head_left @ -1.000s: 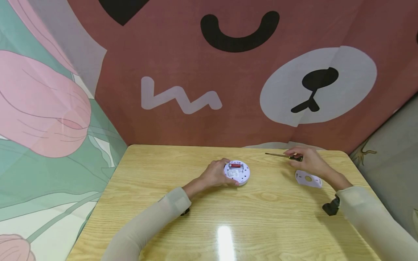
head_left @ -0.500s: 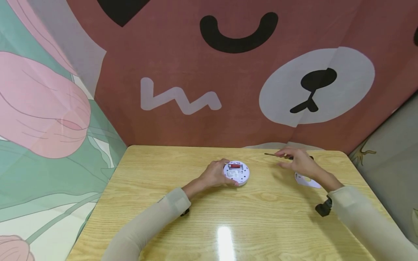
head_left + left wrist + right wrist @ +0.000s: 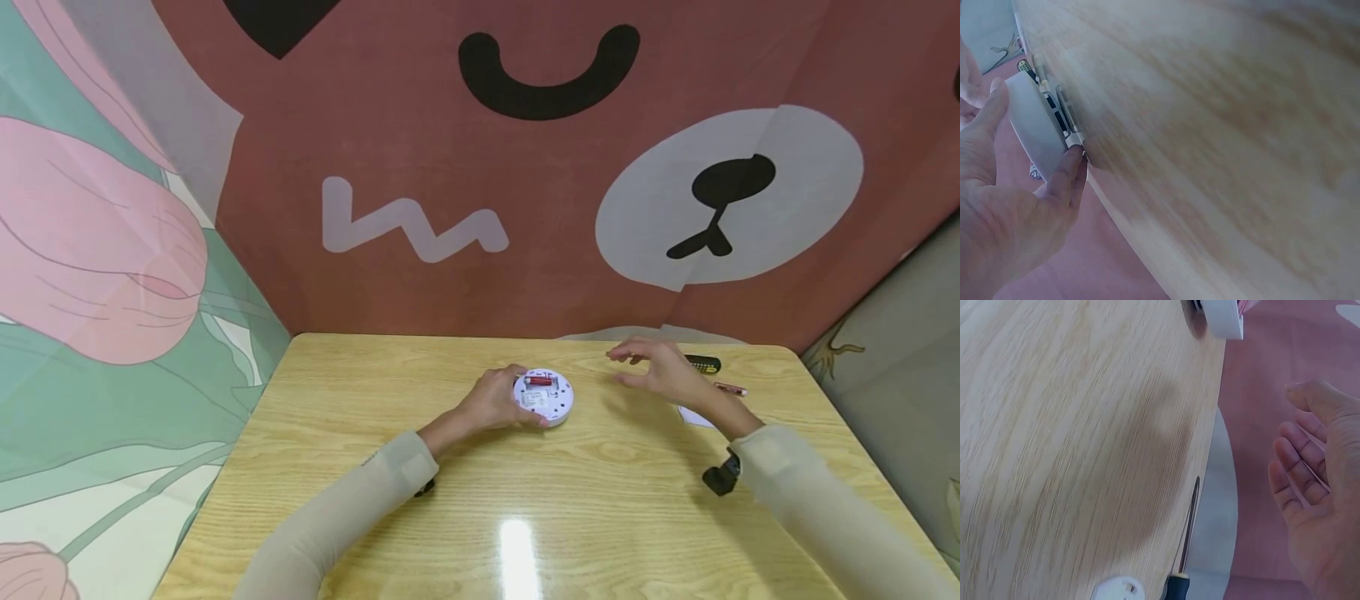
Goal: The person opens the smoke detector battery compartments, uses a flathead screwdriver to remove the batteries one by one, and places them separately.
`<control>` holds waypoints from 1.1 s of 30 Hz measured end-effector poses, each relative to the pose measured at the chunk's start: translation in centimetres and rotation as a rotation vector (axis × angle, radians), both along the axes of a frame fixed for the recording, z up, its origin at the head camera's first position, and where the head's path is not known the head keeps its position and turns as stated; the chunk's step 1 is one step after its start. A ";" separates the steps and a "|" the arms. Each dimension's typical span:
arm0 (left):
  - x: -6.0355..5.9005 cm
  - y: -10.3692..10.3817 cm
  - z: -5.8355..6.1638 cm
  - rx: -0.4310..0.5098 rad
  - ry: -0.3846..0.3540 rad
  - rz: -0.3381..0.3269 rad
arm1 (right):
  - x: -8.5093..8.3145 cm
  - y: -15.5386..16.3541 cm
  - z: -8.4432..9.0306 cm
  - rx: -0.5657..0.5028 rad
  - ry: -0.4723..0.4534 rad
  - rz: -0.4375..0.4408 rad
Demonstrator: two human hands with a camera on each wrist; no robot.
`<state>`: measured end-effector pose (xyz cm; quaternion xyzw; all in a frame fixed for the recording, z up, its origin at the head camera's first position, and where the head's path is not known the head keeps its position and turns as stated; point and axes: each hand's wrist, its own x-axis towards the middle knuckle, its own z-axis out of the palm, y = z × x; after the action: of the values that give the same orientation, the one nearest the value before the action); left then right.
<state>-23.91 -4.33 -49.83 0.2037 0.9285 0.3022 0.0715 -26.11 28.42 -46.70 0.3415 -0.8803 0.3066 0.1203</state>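
Note:
A round white device [image 3: 546, 398] lies on the wooden table [image 3: 480, 500], its back up and a red battery [image 3: 538, 380] in its slot. My left hand [image 3: 504, 398] grips its left rim, thumb and fingers curled round the edge [image 3: 1032, 125]. My right hand [image 3: 643, 371] hovers open and empty just right of the device, its fingers [image 3: 1297, 481] loosely spread. A screwdriver with a black handle [image 3: 702, 364] lies on the table behind that hand, and its thin shaft [image 3: 1188, 531] shows in the right wrist view.
A white cover plate [image 3: 693, 415] lies partly hidden under my right forearm, and a small red item [image 3: 729, 388] rests beside it. Printed cloth walls [image 3: 480, 208] close in the table's back and sides. The table's near half is bare wood with a light glare.
My right hand let go of the screwdriver, which now lies on the table, and moved left toward the device. The left hand and the device have stayed put.

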 end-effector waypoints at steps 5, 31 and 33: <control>0.0 0.0 0.0 0.003 0.005 0.001 | -0.1 -1.0 -0.2 -0.018 -0.029 0.014; -0.2 0.0 -0.2 0.022 0.010 -0.015 | -0.8 -6.0 -0.6 -0.036 -0.059 0.116; -0.2 0.0 -0.2 0.018 0.011 -0.017 | -0.8 -6.3 -0.6 -0.031 -0.067 0.119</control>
<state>-24.12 -4.36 -50.04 0.2142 0.9243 0.3087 0.0670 -26.94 22.11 -47.27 0.3809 -0.8571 0.3381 0.0778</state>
